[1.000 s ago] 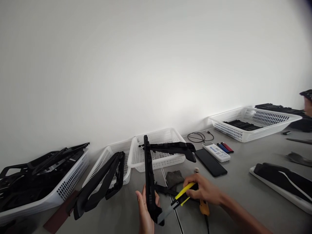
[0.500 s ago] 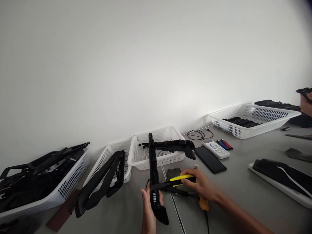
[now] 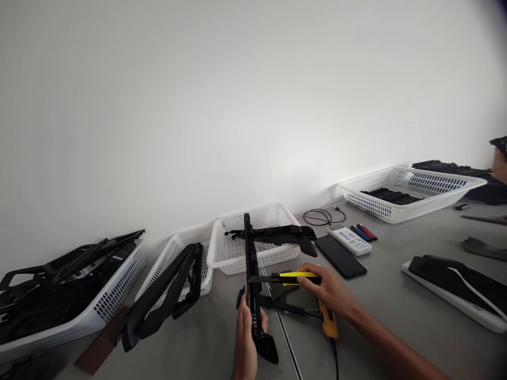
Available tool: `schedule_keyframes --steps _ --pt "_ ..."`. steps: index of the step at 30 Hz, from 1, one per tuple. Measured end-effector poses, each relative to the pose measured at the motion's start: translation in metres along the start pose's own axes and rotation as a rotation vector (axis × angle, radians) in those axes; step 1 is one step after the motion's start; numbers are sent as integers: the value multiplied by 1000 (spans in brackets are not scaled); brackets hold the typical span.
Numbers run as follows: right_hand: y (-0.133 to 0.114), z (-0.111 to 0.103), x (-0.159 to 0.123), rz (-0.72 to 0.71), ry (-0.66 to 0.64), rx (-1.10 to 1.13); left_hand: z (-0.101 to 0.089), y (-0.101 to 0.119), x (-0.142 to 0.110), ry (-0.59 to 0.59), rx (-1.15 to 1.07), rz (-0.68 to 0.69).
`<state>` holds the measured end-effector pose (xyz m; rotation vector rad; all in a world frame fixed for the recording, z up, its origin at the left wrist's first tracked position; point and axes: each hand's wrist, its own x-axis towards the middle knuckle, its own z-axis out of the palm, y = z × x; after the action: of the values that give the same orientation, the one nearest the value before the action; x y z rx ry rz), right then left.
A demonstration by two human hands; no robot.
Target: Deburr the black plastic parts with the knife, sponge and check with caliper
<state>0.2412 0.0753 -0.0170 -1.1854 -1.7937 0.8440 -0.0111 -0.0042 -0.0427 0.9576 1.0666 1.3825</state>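
My left hand point(image 3: 246, 330) is wrapped round the lower part of a long black plastic trim piece point(image 3: 252, 258), which stands nearly upright in view. A yellow and black utility knife point(image 3: 299, 277) is gripped in my right hand point(image 3: 330, 289). Its blade lies across the trim piece, above my left fingers; whether the edge touches cannot be made out. Behind the piece is a white basket point(image 3: 229, 264) with another black trim part point(image 3: 283, 235) lying across it. Below the knife, a tool with an orange handle point(image 3: 328, 322) and a cord rests on the table.
At left, a white basket point(image 3: 119, 287) is heaped with black parts; a smaller basket point(image 3: 174, 240) holds more. To the right lie a phone point(image 3: 341, 257), a white device point(image 3: 350, 240), a cable point(image 3: 318, 217) and another basket point(image 3: 390, 215). A co-worker's hand point(image 3: 499, 164) shows at the far right.
The knife has moved up along the trim piece, and its blade is now more level. My left hand and the piece have turned slightly and shifted a little right.
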Motion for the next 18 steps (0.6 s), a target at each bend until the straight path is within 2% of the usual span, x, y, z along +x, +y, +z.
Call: schedule_keyframes --steps 3,8,14,18 --pt "3 2 0 -4 -8 -21 3 4 0 8 39 8" --pt "0 3 -2 4 -29 -60 3 6 5 -19 31 -75" --pt "-4 2 -3 -44 -155 -18 -3 0 9 -53 98 -110" --pt "-2 3 -2 -27 -21 -35 -6 -3 10 -64 105 -120"
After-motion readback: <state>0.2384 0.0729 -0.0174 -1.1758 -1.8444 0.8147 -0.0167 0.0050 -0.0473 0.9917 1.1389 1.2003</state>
